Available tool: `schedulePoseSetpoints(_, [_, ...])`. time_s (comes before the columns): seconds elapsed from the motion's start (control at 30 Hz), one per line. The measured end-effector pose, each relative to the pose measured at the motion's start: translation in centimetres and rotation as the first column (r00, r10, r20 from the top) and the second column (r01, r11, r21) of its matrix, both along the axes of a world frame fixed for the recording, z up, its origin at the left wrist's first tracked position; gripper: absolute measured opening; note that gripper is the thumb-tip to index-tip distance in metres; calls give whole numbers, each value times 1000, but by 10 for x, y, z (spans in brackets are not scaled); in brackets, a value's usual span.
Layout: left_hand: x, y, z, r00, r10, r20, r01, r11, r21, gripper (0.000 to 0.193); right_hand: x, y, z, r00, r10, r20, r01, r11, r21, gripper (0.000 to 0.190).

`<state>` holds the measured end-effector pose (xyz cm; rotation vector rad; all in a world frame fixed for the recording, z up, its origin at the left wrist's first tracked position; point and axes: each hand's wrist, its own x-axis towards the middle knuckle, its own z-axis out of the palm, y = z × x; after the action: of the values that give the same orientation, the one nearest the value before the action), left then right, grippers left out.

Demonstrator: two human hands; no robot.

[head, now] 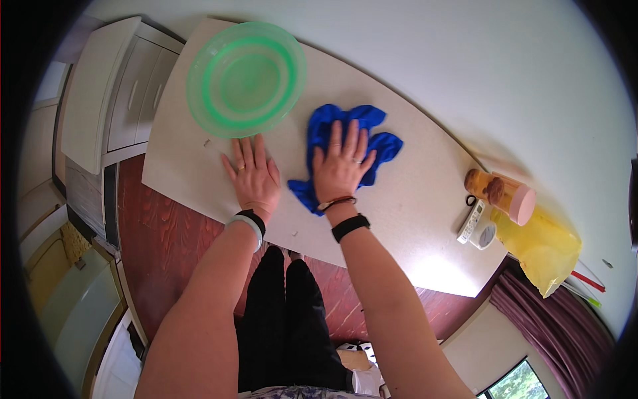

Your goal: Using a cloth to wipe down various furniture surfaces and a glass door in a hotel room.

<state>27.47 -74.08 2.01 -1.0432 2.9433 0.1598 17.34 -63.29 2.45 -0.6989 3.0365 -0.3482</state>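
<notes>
My right hand (342,167) lies with spread fingers on a crumpled blue cloth (321,124), pressing it flat against a pale tabletop (398,209). To its left, my left hand (254,177) rests palm down on the bare tabletop, fingers apart, holding nothing. Its fingertips reach the near rim of a translucent green plastic basin (249,80) that stands at the back left of the table. Under the right palm, part of the cloth is hidden. Small scraps lie on the surface near the left hand and by the table's front edge.
At the table's right end are a jar with a pink lid (523,205), a white remote control (471,222), a white round container (483,234) and a yellow plastic bag (543,244). A wall (448,65) runs along the back. A white cabinet (132,95) stands at the left.
</notes>
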Motion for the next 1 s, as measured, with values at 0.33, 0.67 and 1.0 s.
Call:
schedulePoseSetpoints(0.33, [-1, 1, -6, 998, 1, -63, -3, 1000, -30, 57, 44, 34, 11, 901, 407, 148, -374, 904, -208, 57])
schedulePoseSetpoints(0.67, [-1, 0, -6, 999, -12, -37, 9, 995, -96, 55, 21, 198, 3, 980, -197, -16, 198, 978, 62, 57])
schedulePoseSetpoints(1.0, [1, -2, -13, 999, -2, -52, -3, 996, -85, 52, 70, 102, 1, 946, -323, -7, 323, 942, 88, 58])
